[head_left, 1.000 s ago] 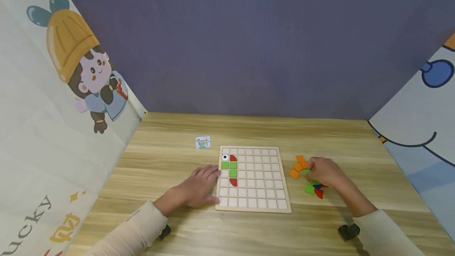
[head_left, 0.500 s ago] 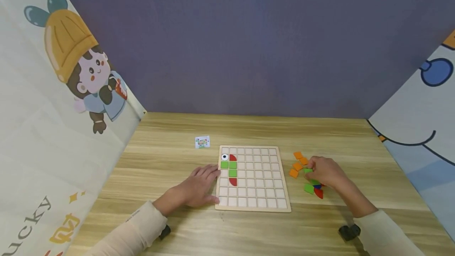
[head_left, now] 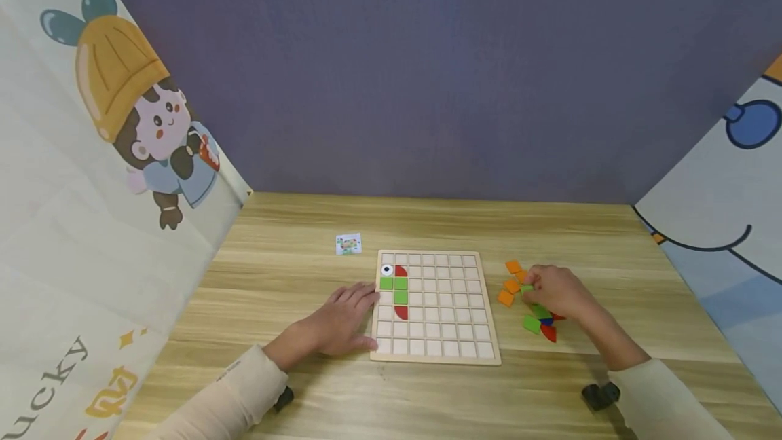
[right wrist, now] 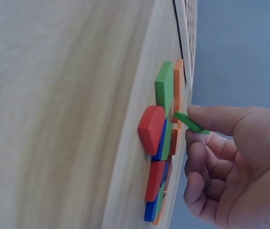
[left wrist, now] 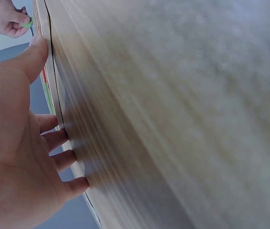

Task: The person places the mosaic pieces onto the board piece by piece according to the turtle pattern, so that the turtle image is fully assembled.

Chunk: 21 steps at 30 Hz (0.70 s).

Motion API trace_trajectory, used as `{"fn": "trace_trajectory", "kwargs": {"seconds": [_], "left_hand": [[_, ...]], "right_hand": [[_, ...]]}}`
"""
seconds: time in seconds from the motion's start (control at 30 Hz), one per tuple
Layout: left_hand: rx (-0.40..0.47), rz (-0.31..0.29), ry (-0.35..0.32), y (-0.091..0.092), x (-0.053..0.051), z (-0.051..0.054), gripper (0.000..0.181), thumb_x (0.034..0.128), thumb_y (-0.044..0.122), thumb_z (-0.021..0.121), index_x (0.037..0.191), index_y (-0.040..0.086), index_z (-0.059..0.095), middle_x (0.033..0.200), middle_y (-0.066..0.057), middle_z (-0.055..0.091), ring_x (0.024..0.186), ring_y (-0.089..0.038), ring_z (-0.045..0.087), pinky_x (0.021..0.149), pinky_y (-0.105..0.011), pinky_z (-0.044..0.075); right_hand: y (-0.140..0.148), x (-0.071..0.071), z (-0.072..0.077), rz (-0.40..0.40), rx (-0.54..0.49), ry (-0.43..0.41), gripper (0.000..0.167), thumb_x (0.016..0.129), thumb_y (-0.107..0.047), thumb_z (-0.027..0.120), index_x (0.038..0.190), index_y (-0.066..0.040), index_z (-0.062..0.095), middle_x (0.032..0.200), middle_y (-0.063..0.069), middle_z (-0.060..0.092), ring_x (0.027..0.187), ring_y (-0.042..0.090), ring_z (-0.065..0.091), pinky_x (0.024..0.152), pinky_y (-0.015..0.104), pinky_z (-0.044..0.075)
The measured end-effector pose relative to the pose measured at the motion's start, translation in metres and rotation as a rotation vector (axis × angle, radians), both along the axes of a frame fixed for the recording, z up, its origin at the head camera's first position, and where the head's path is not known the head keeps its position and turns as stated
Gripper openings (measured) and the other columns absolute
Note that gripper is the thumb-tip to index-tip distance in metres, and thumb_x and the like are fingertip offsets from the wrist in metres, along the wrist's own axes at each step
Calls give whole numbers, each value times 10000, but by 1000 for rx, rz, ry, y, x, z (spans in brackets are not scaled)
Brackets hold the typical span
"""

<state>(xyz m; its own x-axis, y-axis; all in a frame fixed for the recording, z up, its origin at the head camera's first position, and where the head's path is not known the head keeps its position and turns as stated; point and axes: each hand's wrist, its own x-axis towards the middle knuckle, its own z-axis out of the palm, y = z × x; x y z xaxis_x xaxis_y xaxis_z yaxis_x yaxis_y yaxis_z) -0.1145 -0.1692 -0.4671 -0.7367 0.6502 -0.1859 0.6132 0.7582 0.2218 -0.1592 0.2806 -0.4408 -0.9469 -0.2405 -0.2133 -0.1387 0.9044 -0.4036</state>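
My left hand [head_left: 342,321] lies at the left edge of the wooden grid board [head_left: 444,360], fingers spread and thumb by the lower left corner. Set in the board's left columns are a white eye tile [head_left: 387,270], green squares [head_left: 400,297] and two red curved tiles [head_left: 401,313]. To the board's right, my right hand [head_left: 559,292] pinches a green tile [right wrist: 188,122] between thumb and index finger, tilted and lifted beside the loose pile. Orange squares [head_left: 506,298], a green piece [right wrist: 164,86], red pieces [right wrist: 152,130] and blue ones lie in that pile.
A small printed card [head_left: 349,244] lies behind the board's left corner. Dark blocks, one [head_left: 601,396] near the right wrist and another [head_left: 284,399] by the left sleeve, are in view. A dark wall stands behind the table [head_left: 293,223], with printed panels on both sides.
My right hand has risen slightly from the pile with the green tile pinched in it, uncovering more green beneath. An upper orange square has shifted slightly. The left hand has stayed in place.
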Motion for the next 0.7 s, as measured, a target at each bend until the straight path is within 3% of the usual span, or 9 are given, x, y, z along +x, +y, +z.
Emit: {"fn": "trace_trajectory", "kwargs": {"seconds": [0.37, 0.7], "left_hand": [[-4, 3, -3, 1, -1, -1, 912, 942, 654, 570, 1573, 45, 316, 1658, -164, 296, 1543, -363, 270, 1218, -589, 291], [1, 3, -5, 1, 0, 1, 912, 942, 648, 576, 1571, 39, 319, 1656, -172, 296, 1541, -370, 270, 1217, -592, 288]], "right_hand": [[-9, -8, 3, -7, -88, -7, 246, 930, -328, 733, 1047, -115, 693, 1027, 112, 739, 848, 205, 656, 679, 352, 529], [-31, -19, 9, 19, -140, 10, 154, 968, -234, 670, 1075, -126, 694, 990, 51, 727, 863, 178, 640, 705, 315, 513]]}}
